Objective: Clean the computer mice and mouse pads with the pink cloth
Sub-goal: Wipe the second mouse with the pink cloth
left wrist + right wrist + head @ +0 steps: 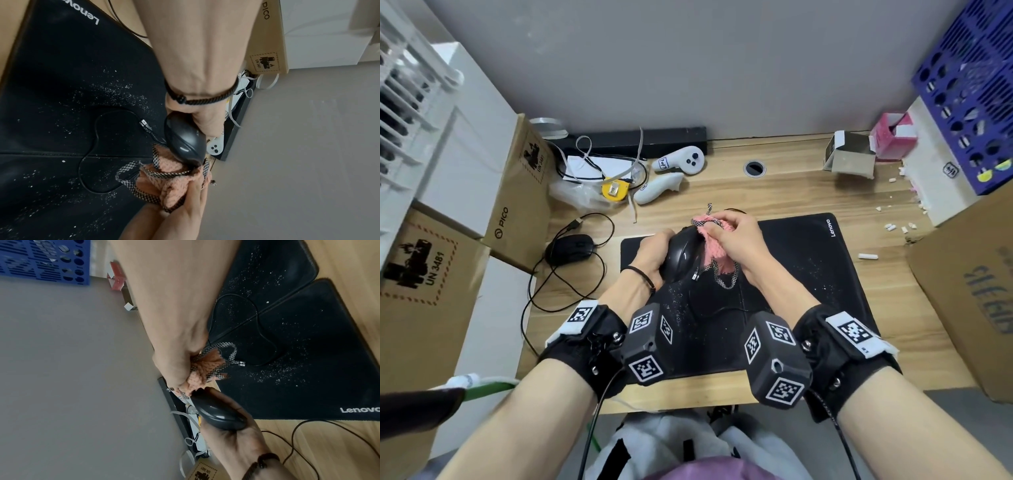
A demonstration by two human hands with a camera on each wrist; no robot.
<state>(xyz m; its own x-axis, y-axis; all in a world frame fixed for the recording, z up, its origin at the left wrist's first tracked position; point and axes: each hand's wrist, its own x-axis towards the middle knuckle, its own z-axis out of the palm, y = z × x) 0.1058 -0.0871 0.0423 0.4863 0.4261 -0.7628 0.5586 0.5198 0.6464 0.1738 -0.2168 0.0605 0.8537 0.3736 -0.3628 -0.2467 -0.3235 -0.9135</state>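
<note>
My left hand (654, 255) grips a black wired mouse (683, 255) lifted above the black mouse pads (808, 274). In the left wrist view the mouse (185, 139) points its front end into the pink cloth (170, 185). My right hand (736, 240) holds the bunched pink cloth (714, 248), edged with checked trim, against the mouse's front. From the right wrist the cloth (199, 369) meets the mouse (218, 412). The mouse's cable and USB plug (145, 123) lie on the pad, which is speckled with white dust. A second black mouse (570, 248) lies on the desk at left.
Cardboard boxes (520, 198) stand along the left, another box (969, 284) at right. Two white controllers (679, 161), a yellow tape measure (614, 190) and cables clutter the back left. A small open carton (849, 159), a pink box (890, 135) and a blue crate (969, 96) sit back right.
</note>
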